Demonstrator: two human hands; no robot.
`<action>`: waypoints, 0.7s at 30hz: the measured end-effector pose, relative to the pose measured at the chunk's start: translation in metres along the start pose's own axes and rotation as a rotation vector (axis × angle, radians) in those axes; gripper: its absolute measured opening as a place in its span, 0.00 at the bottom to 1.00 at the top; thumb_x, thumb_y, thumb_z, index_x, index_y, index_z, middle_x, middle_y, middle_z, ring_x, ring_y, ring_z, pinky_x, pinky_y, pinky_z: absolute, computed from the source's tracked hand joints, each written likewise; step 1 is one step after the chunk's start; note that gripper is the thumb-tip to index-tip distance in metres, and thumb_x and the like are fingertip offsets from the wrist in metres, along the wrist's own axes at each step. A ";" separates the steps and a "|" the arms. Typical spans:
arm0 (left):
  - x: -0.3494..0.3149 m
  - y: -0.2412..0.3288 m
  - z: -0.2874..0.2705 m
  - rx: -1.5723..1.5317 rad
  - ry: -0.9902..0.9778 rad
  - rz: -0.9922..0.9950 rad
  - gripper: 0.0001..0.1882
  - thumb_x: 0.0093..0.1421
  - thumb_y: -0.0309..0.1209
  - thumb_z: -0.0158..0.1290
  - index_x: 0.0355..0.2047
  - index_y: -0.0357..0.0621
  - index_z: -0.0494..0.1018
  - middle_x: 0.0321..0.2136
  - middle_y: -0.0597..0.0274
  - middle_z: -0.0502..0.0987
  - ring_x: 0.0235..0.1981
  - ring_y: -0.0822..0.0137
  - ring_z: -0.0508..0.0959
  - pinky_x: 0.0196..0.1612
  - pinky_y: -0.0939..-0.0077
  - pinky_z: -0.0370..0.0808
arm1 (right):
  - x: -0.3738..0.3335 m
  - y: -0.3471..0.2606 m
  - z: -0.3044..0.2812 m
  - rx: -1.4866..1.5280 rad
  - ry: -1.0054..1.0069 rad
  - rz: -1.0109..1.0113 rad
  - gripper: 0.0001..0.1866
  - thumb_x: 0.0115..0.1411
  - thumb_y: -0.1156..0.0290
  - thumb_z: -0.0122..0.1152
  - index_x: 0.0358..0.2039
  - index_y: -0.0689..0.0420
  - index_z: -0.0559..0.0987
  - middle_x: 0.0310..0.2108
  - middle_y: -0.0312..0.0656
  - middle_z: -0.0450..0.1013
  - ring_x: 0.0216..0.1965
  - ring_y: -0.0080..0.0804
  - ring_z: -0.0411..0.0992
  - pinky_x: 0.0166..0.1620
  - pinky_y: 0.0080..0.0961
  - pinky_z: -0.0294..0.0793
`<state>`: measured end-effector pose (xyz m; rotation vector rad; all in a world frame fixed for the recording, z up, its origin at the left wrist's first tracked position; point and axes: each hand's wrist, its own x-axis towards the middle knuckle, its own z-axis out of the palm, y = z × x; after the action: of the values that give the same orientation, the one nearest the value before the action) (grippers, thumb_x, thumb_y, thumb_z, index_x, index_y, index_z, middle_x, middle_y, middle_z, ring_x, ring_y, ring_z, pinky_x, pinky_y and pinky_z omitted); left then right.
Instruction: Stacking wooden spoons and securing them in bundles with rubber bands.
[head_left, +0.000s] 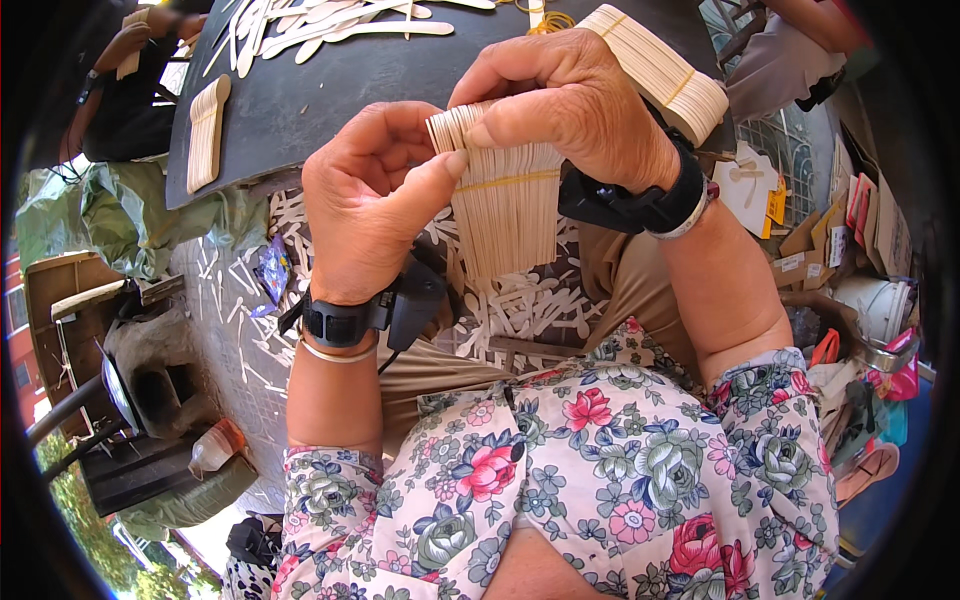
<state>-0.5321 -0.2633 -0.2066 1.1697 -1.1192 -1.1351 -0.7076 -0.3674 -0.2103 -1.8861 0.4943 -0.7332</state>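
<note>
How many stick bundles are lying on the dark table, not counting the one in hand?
2: the left bundle near the table's left edge, and the right bundle beside the right hand. Others could be hidden behind it.

A dark-topped bench (pixel 320 110) stands over a grey, grid-patterned floor (pixel 222 372); crumpled green sheeting (pixel 125 215) lies beside it at left, cardboard (pixel 892 225) and a white container (pixel 868 302) crowd the right, and daylight brightens greenery (pixel 75 515) at lower left
</note>
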 end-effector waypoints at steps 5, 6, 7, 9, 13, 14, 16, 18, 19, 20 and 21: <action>-0.002 0.005 0.003 0.111 0.008 0.021 0.16 0.52 0.18 0.60 0.42 0.31 0.73 0.34 0.61 0.78 0.34 0.76 0.78 0.38 0.85 0.76 | 0.000 -0.001 -0.001 -0.017 -0.011 0.002 0.10 0.52 0.68 0.62 0.33 0.60 0.82 0.26 0.34 0.76 0.29 0.17 0.72 0.33 0.14 0.70; -0.002 0.004 0.002 0.110 0.005 0.021 0.16 0.52 0.18 0.60 0.42 0.31 0.73 0.34 0.61 0.78 0.34 0.76 0.78 0.38 0.85 0.76 | 0.000 -0.001 -0.001 -0.018 -0.008 0.004 0.10 0.52 0.68 0.62 0.33 0.60 0.82 0.26 0.34 0.76 0.29 0.17 0.72 0.33 0.14 0.70; -0.002 0.004 0.002 0.102 -0.008 0.026 0.16 0.52 0.18 0.60 0.42 0.31 0.73 0.34 0.62 0.78 0.34 0.76 0.78 0.38 0.85 0.76 | -0.001 0.000 -0.001 -0.034 -0.002 -0.010 0.10 0.52 0.68 0.62 0.33 0.60 0.82 0.26 0.34 0.76 0.29 0.17 0.72 0.33 0.14 0.70; -0.001 0.004 0.000 0.097 -0.019 0.033 0.16 0.52 0.18 0.60 0.42 0.31 0.73 0.34 0.62 0.78 0.34 0.76 0.78 0.38 0.85 0.76 | 0.000 -0.001 -0.001 -0.049 0.003 -0.028 0.10 0.52 0.68 0.62 0.33 0.60 0.82 0.26 0.34 0.76 0.29 0.17 0.72 0.33 0.14 0.70; -0.001 0.004 -0.001 0.099 -0.037 0.065 0.15 0.51 0.18 0.60 0.41 0.31 0.73 0.35 0.63 0.78 0.34 0.76 0.77 0.38 0.84 0.76 | 0.001 -0.001 -0.002 0.011 -0.006 0.024 0.10 0.52 0.68 0.62 0.32 0.60 0.81 0.26 0.34 0.76 0.29 0.17 0.72 0.34 0.15 0.70; -0.001 0.003 -0.001 0.104 -0.052 0.094 0.15 0.50 0.18 0.60 0.40 0.31 0.73 0.35 0.63 0.77 0.34 0.76 0.77 0.38 0.84 0.76 | 0.001 0.001 -0.003 0.029 0.002 0.022 0.10 0.51 0.68 0.62 0.32 0.60 0.81 0.26 0.34 0.76 0.29 0.17 0.72 0.34 0.15 0.70; 0.000 0.003 0.000 0.108 -0.057 0.098 0.15 0.50 0.18 0.60 0.40 0.31 0.73 0.35 0.63 0.77 0.35 0.76 0.77 0.38 0.84 0.76 | 0.001 0.001 -0.004 0.026 0.008 0.022 0.10 0.51 0.69 0.61 0.31 0.60 0.82 0.26 0.33 0.76 0.29 0.17 0.72 0.34 0.15 0.70; 0.000 0.003 0.000 0.113 -0.059 0.103 0.15 0.50 0.18 0.60 0.40 0.31 0.74 0.35 0.63 0.77 0.35 0.76 0.77 0.38 0.84 0.76 | 0.001 0.001 -0.004 0.025 0.011 0.020 0.10 0.51 0.69 0.61 0.31 0.61 0.82 0.26 0.33 0.76 0.29 0.17 0.72 0.34 0.16 0.70; 0.000 0.003 0.000 0.120 -0.070 0.117 0.15 0.49 0.18 0.60 0.40 0.31 0.74 0.35 0.63 0.77 0.34 0.76 0.77 0.38 0.84 0.76 | 0.001 0.001 -0.004 0.030 0.010 0.034 0.10 0.51 0.69 0.61 0.31 0.60 0.82 0.26 0.33 0.76 0.29 0.17 0.71 0.34 0.16 0.70; 0.001 0.003 -0.001 0.127 -0.084 0.132 0.16 0.49 0.18 0.60 0.40 0.31 0.74 0.36 0.63 0.77 0.34 0.76 0.78 0.38 0.84 0.76 | 0.002 0.002 -0.005 0.033 0.011 0.048 0.10 0.50 0.69 0.61 0.31 0.60 0.82 0.26 0.33 0.76 0.29 0.18 0.71 0.35 0.16 0.70; 0.000 0.003 -0.001 0.126 -0.087 0.132 0.16 0.49 0.18 0.60 0.40 0.31 0.74 0.36 0.63 0.77 0.34 0.76 0.78 0.38 0.84 0.76 | 0.002 0.002 -0.004 0.033 0.014 0.049 0.10 0.50 0.69 0.61 0.31 0.60 0.82 0.26 0.33 0.76 0.29 0.18 0.71 0.35 0.16 0.70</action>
<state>-0.5310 -0.2634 -0.2035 1.1340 -1.3315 -1.0342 -0.7085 -0.3722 -0.2108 -1.8332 0.5329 -0.7181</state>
